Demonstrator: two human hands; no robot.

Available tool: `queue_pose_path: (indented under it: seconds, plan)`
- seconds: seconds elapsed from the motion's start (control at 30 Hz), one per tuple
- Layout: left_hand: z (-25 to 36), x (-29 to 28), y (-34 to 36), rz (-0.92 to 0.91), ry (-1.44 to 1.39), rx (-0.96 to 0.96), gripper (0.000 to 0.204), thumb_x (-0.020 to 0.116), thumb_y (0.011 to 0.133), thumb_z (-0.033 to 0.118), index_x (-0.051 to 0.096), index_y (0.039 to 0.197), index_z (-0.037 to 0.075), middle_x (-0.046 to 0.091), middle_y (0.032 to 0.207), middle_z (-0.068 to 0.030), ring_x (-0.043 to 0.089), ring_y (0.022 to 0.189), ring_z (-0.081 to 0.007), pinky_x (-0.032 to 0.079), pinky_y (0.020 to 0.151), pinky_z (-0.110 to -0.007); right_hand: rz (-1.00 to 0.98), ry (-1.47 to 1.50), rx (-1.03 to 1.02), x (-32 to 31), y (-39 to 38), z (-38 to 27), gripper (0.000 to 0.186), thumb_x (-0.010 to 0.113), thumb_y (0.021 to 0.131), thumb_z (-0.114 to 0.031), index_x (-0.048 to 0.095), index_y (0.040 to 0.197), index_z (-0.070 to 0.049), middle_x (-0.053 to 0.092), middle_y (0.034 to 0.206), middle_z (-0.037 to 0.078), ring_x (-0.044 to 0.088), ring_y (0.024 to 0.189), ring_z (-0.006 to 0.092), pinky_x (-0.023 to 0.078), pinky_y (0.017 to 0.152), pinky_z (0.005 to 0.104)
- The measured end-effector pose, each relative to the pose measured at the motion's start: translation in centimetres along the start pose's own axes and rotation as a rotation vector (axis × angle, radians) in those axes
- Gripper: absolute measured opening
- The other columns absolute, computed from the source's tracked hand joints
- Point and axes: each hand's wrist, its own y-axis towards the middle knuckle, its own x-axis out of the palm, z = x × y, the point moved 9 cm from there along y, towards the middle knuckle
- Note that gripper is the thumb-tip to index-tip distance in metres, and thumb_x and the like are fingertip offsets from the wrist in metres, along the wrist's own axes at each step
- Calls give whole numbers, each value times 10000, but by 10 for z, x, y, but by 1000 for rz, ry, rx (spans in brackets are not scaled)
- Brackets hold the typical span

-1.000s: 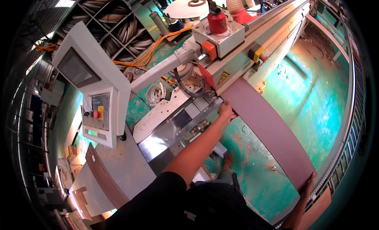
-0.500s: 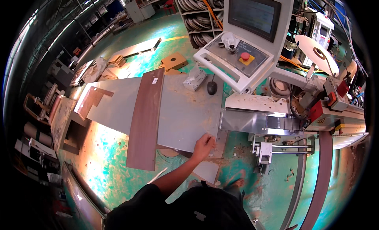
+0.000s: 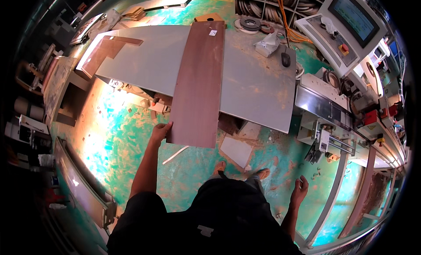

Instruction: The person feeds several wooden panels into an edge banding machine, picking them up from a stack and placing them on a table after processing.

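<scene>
A long brown wood-grain board (image 3: 195,88) with a small white label lies across a grey table panel (image 3: 258,88), its near end jutting past the panel's edge. My left hand (image 3: 161,131) is at the board's near left corner, fingers closed on its edge; the thumb and underside are partly hidden. Out to the right, my right hand (image 3: 300,188) hangs over the floor with loosely bent, parted fingers and nothing in it.
Smaller brown boards (image 3: 105,51) lie on the table's far left. A plastic tissue pack (image 3: 266,45) and a black mouse (image 3: 286,59) rest at the far right. Beyond them stands a machine with a control screen (image 3: 354,15). A white strip (image 3: 175,154) lies on the green floor.
The view has swung left. My left hand has gone from the grey panel's near right edge to the brown board's near corner. My right hand has come fully into sight.
</scene>
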Motion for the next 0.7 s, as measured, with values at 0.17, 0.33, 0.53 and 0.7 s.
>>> queue_pose_path:
  seconds: [0.17,0.33,0.53,0.7]
  plan:
    - [0,46,-20,-341,-199,-79,428,765,936,411,693,1023,-2,724,893,-110,723,740,-209,588,669,-359,-177,-89,-223,88,-39,-117,378,670,974,-167,621,1314,-11,637,1282,159,659,1098,266,542,887,373]
    - [34,129,-104,-639,-156,-163,540,803,902,396,652,1229,-7,747,1010,-135,747,845,-257,626,783,-357,-350,-212,-622,182,-98,-207,694,775,792,-126,529,1438,-62,545,1405,190,513,1317,397,373,1144,531]
    - [3,232,-173,-887,-166,-265,688,823,866,428,597,1277,-76,685,1147,-218,758,898,-314,652,816,-367,-372,-497,-910,217,-136,-222,835,807,695,-162,527,1479,-97,490,1494,166,415,1423,355,267,1162,576]
    - [3,250,-235,-1048,-162,-330,651,805,889,415,612,1245,-94,717,1080,-214,766,856,-291,650,811,-357,-200,-561,-939,194,-133,-199,737,710,703,-97,589,1430,-100,551,1454,129,473,1387,325,276,1166,543]
